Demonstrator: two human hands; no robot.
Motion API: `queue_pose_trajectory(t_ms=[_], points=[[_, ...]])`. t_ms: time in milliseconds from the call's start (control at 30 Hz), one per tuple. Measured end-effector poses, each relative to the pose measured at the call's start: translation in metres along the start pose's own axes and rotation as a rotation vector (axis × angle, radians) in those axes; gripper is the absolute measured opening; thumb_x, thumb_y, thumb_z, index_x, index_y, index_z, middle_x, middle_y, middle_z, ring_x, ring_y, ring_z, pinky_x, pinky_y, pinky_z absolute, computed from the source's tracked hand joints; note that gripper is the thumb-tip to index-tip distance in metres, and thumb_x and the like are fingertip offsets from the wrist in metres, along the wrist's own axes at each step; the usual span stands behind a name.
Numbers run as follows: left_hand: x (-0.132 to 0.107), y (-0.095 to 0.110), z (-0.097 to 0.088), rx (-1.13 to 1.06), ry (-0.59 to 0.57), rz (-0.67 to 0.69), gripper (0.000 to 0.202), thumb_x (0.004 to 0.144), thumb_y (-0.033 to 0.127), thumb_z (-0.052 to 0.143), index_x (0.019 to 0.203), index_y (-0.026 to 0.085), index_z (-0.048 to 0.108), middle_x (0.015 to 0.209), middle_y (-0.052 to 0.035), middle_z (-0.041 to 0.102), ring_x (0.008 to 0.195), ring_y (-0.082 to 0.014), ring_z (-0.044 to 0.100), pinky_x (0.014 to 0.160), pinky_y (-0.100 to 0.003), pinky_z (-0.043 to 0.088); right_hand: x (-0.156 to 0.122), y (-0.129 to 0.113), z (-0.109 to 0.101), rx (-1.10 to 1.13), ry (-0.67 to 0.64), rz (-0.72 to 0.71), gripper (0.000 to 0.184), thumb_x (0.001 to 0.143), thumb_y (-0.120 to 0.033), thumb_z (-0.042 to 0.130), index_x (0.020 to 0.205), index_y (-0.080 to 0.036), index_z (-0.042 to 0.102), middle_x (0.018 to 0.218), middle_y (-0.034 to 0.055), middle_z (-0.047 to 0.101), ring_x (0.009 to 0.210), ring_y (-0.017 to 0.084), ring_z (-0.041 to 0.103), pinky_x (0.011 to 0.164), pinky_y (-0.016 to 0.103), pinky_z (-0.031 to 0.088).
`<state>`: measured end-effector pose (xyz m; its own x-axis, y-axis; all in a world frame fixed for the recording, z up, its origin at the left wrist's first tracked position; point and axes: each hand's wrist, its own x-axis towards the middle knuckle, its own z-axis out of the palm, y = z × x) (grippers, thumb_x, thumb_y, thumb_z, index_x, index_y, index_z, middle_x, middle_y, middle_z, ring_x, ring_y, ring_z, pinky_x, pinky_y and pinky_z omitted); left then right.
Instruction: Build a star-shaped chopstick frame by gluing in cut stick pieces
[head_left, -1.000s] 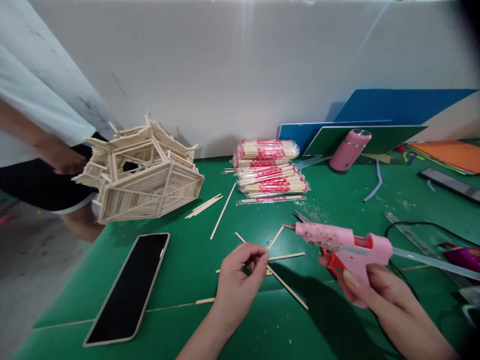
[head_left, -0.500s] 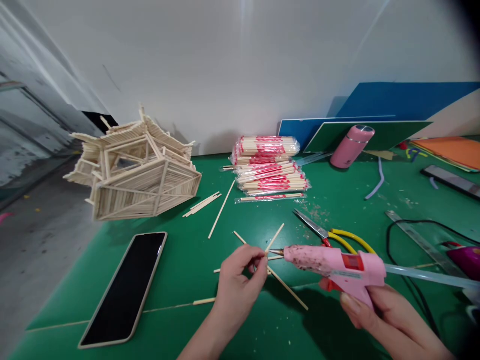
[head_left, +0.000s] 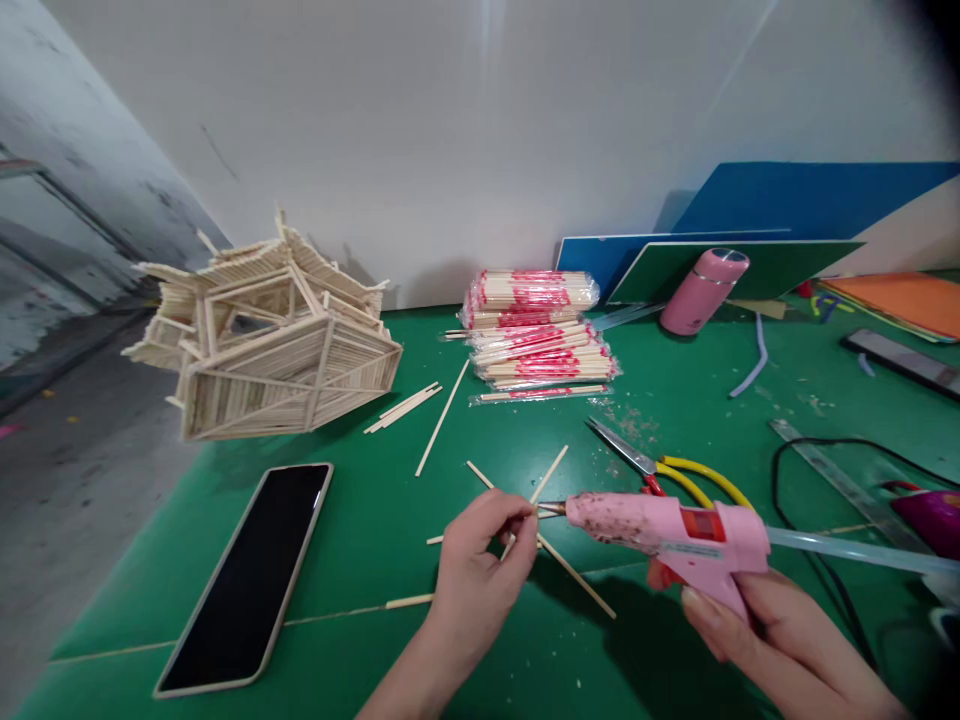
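My right hand [head_left: 780,630] grips a pink hot glue gun [head_left: 675,530] by its handle, with a clear glue stick [head_left: 847,548] running out of its back. The nozzle points left and meets the tips of my left hand [head_left: 487,560]. Those fingers are pinched on a thin wooden stick [head_left: 551,472] that slants up and to the right. Beneath, more sticks [head_left: 581,580] cross one another on the green table; my left hand covers their middle. Whether glue is coming out is too small to see.
A wooden stick model [head_left: 277,350] stands at the left, behind a phone [head_left: 247,580]. Wrapped stick bundles [head_left: 540,330] lie at the back. Yellow-handled pliers [head_left: 645,465], a black cable [head_left: 780,490], a ruler [head_left: 840,480] and a pink flask [head_left: 705,292] are on the right.
Both hands stay nearly in place. The glue gun's nozzle has shifted very slightly at my left fingertips, and the view has moved a little.
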<state>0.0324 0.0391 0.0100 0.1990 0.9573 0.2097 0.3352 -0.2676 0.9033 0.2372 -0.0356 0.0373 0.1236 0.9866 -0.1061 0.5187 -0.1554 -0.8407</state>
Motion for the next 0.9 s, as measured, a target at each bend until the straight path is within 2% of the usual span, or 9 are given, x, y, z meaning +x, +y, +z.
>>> queue_pose_trajectory(t_ms=[133,467,700,900], points=[[-0.0002,-0.0017,0.0004,0.006,0.013,0.028,0.01,0.074,0.014,0.049,0.069,0.016,0.057,0.06,0.001,0.05,0.055,-0.0089,0.045,0.051,-0.019,0.037,0.0003,0.0032,-0.0013,0.001,-0.037,-0.016,0.03,0.075,-0.046,0.05,0.08,-0.021,0.065,0.052,-0.0006,0.051,0.046,0.012,0.047,0.042,0.019,0.041],[0.0005,-0.0001,0.0001,0.025,0.026,0.062,0.01,0.073,0.012,0.049,0.068,0.015,0.057,0.058,0.0011,0.051,0.053,-0.0083,0.046,0.05,-0.018,0.037,-0.0003,0.0002,-0.0012,-0.004,-0.025,-0.008,0.031,0.075,-0.047,0.048,0.079,-0.021,0.064,0.053,-0.0006,0.051,0.047,0.011,0.046,0.043,0.019,0.04],[-0.001,-0.0024,0.0014,0.027,0.023,0.031,0.009,0.073,0.013,0.05,0.067,0.015,0.057,0.059,0.0007,0.052,0.053,-0.0083,0.046,0.05,-0.018,0.037,-0.0007,0.0014,0.0001,0.004,0.005,0.004,0.031,0.074,-0.048,0.05,0.079,-0.022,0.064,0.053,-0.0007,0.051,0.047,0.011,0.046,0.043,0.019,0.04],[-0.0002,-0.0022,0.0009,0.017,0.026,0.034,0.009,0.073,0.013,0.051,0.067,0.015,0.057,0.058,0.0008,0.052,0.052,-0.0081,0.045,0.049,-0.018,0.037,-0.0028,0.0034,-0.0021,-0.026,-0.019,0.0,0.032,0.075,-0.048,0.048,0.08,-0.021,0.064,0.054,-0.0001,0.052,0.048,0.012,0.047,0.044,0.02,0.04]])
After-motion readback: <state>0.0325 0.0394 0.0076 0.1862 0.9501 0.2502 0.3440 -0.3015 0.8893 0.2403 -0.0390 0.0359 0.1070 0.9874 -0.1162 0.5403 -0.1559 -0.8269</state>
